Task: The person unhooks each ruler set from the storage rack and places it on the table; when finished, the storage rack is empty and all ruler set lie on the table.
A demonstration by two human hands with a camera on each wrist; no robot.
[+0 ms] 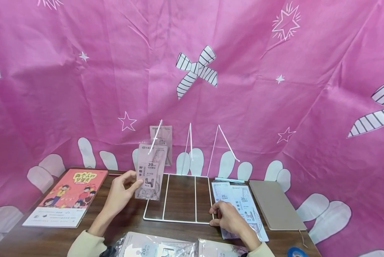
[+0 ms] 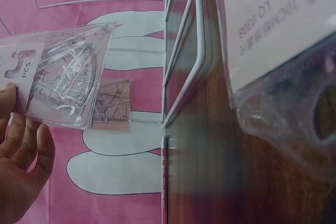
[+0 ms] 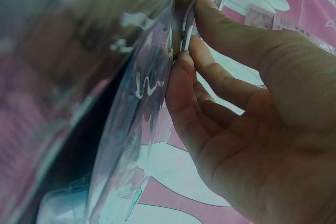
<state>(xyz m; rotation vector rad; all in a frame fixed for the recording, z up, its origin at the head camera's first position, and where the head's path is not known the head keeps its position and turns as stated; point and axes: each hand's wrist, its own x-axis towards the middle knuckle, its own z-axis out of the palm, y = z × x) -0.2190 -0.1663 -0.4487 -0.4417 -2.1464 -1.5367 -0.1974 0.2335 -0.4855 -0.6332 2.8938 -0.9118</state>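
My left hand (image 1: 122,189) pinches the lower left edge of a pink packet of rulers (image 1: 151,167), its clear window showing a protractor in the left wrist view. This packet hangs upright at the front of the left prong of a white wire rack (image 1: 179,222); whether the prong passes through its hole I cannot tell. Behind it, another ruler packet (image 1: 169,142) hangs on the same prong. At the rack's front right corner my right hand (image 1: 228,216) grips the wire between thumb and fingers, as the right wrist view (image 3: 252,93) also shows.
More ruler packets (image 1: 243,203) lie right of the rack, and others (image 1: 156,246) along the front edge. A red book (image 1: 71,192) is at left, a grey-brown notebook (image 1: 275,203) at right, with blue tape (image 1: 296,252) near it. Pink cloth (image 1: 243,107) hangs behind.
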